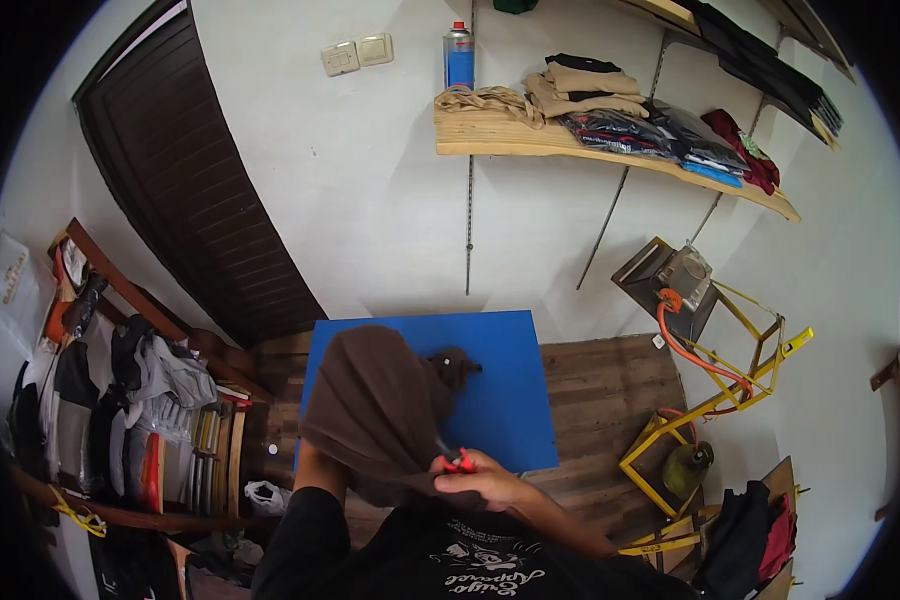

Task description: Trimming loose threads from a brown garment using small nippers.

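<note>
A dark brown cloth garment (375, 390) is held up over the left part of a blue tabletop (502, 420). My left hand is hidden under the cloth; only the forearm shows below it. In my right hand (480, 480) is a small cutting tool with red handles (457, 461), its dark blades pointing up beside the cloth's right lower edge. Part of the brown cloth (450, 367) lies bunched on the tabletop and bears a small white spot.
Shelves with folded clothes (90, 420) stand at the left, near a dark door (187, 172). A wooden wall shelf (495, 135) holds garments and a blue spray can (460, 60). At the right are a yellow metal frame (645, 450), an orange hose (690, 360) and a green gas cylinder (686, 469).
</note>
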Available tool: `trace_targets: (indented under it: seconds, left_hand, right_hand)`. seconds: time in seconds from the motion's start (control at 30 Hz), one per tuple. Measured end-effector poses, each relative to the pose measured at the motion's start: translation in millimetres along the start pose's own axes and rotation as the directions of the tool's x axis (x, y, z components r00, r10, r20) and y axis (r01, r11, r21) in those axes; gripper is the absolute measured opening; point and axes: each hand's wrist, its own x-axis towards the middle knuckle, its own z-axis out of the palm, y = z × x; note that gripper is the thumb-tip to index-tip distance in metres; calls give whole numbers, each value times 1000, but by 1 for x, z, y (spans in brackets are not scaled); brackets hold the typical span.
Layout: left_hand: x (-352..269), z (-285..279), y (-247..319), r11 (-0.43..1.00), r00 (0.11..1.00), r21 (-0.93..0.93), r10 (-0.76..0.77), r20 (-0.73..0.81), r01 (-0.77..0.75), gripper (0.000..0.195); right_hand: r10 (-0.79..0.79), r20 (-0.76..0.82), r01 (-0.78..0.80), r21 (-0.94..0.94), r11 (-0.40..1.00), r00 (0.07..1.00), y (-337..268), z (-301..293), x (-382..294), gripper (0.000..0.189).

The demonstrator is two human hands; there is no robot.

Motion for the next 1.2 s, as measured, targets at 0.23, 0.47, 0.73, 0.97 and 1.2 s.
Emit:
trace_targets:
  seconds: [0.23,0.47,0.73,0.97,1.2]
  left_hand:
    - [52,34,31,984,999,173,39,-9,-37,29]
    - [109,20,90,949,998,314,53,-38,-39,30]
    - [135,18,99,878,995,471,98,-1,-86,31]
    - [110,-4,71,805,997,591,76,0,-61,33]
    - [50,162,-66,729,999,683,-9,-42,35,34]
  right_hand:
    - [-65,-73,87,357,930,995,12,-36,-15,22]
    - [-381,261,257,407,877,887,-11,-44,-32,34]
    - [-787,519,523,593,612,333,-64,-55,-78,29]
    - [-530,-358,600,116,791,768,-36,-103,-84,19]
    - [-366,-612,403,-83,911,701,-34,-113,23,7]
